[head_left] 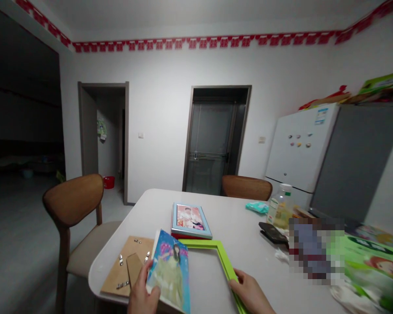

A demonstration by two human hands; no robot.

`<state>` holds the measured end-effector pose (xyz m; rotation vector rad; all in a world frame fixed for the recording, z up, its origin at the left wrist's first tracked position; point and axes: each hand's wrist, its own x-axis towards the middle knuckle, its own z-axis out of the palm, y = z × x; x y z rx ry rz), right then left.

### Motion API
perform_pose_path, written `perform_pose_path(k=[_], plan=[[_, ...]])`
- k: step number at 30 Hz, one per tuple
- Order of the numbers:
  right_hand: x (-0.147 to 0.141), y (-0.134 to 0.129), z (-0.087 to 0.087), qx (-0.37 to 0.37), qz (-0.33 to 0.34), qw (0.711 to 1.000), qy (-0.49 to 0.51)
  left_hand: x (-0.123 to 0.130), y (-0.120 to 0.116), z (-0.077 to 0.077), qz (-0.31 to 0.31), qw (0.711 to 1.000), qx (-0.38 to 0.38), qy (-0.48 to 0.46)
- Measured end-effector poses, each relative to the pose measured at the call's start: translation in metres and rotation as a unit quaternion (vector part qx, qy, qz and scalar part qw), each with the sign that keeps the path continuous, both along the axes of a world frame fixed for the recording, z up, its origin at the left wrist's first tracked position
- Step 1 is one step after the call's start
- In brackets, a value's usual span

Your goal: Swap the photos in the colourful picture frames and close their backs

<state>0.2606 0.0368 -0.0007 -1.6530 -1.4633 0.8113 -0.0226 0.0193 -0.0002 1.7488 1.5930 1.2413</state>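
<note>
My left hand [144, 290] is closed on a picture [170, 272] of a figure in a pale dress on blue, thumb on its face. The picture is tilted and covers part of a green frame [225, 257]. My right hand [249, 290] grips the right side of that frame, which has an open middle showing the table. Left of the picture lies a brown backing board [116, 269] with metal clips and a stand flap. Beyond the green frame, a light-blue framed picture [190, 219] rests on something red.
On the white table [222, 209], a bottle [279, 207], a teal packet [257, 207], a dark wallet-like item [272, 233] and green packaging [373, 257] lie to the right. Brown chairs [74, 201] stand at the left and far side.
</note>
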Motion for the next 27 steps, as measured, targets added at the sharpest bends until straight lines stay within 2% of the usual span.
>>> perform_pose_path(k=[3, 5, 8, 12, 14, 16, 18, 21, 27], plan=[[0.005, 0.005, -0.008, 0.009, -0.028, 0.991, -0.127, -0.01, 0.005, -0.028, -0.011, 0.998, -0.004, 0.064], [0.004, 0.006, -0.01, 0.008, -0.042, 0.981, -0.189, -0.014, 0.006, -0.035, -0.04, 0.989, -0.01, 0.139], [0.001, 0.004, -0.012, 0.007, -0.046, 0.969, -0.242, -0.017, -0.001, -0.025, -0.062, 0.965, -0.022, 0.252], [-0.003, -0.002, -0.01, -0.001, -0.035, 0.951, -0.306, -0.01, -0.014, -0.003, -0.044, 0.937, -0.019, 0.347], [-0.007, -0.003, -0.007, 0.006, -0.041, 0.941, -0.336, -0.002, -0.015, 0.001, -0.069, 0.926, -0.013, 0.371], [-0.013, -0.002, -0.004, 0.04, -0.041, 0.934, -0.351, 0.008, -0.012, -0.001, -0.127, 0.916, -0.004, 0.381], [-0.022, 0.0, -0.002, 0.08, -0.019, 0.939, -0.335, 0.017, -0.005, -0.006, -0.174, 0.904, 0.002, 0.39], [-0.041, 0.004, 0.0, 0.107, 0.028, 0.96, -0.258, 0.024, 0.003, -0.017, -0.178, 0.894, -0.004, 0.41], [-0.079, 0.016, -0.004, 0.076, 0.074, 0.992, -0.073, 0.018, 0.013, -0.039, -0.187, 0.891, 0.027, 0.412]])
